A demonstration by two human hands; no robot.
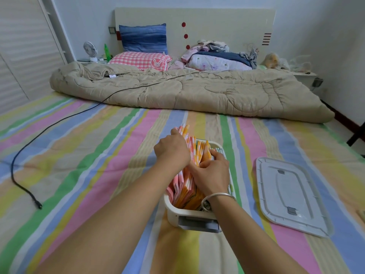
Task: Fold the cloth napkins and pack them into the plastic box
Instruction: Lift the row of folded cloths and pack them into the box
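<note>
The napkins [184,184] in the centre of the frame are showing as thin woven cloth, matt and checked. The box [173,212] around them is looking like smooth cream plastic with a faint sheen — its lid [292,196], at lower right, is reading as paler, greyish plastic. A bangle [219,195] is gleaming like polished metal. The bed sheet [79,155] is lying as matt, striped cloth; the quilt [197,91] beyond is puffing as stitched beige fabric. The cable [39,205] at left is looking rubbery, matt black.

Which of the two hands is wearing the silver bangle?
The right hand, nearer the loose lid: the bangle circles its wrist. The left hand, gripping napkins at the far end of the box, has a bare wrist.
</note>
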